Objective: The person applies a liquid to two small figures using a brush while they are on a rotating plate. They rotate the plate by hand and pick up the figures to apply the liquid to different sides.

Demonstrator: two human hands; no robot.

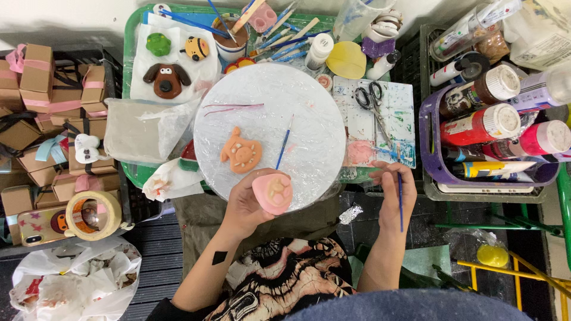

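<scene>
The left hand [247, 205] has its fingers [284, 178] curled snugly round a pink clay figure [273, 193], holding it up just off the near edge of the round white board [309, 101]. The right hand [392, 199] pinches a thin blue paintbrush [400, 202] between thumb and fingertips, bristle end tipped toward the paint-smeared palette [395, 128] just right of the board. On the board lie an orange clay figure [241, 151] and a second blue brush [284, 145]. Scissors [369, 95] rest on the palette. Right of the board, a purple basket [429, 148] holds paint bottles; left of it stand small cardboard boxes [35, 68]; behind it, a green tray [132, 35] carries finished figures. Both forearms reach forward from the lap, left wrist bent inward.
</scene>
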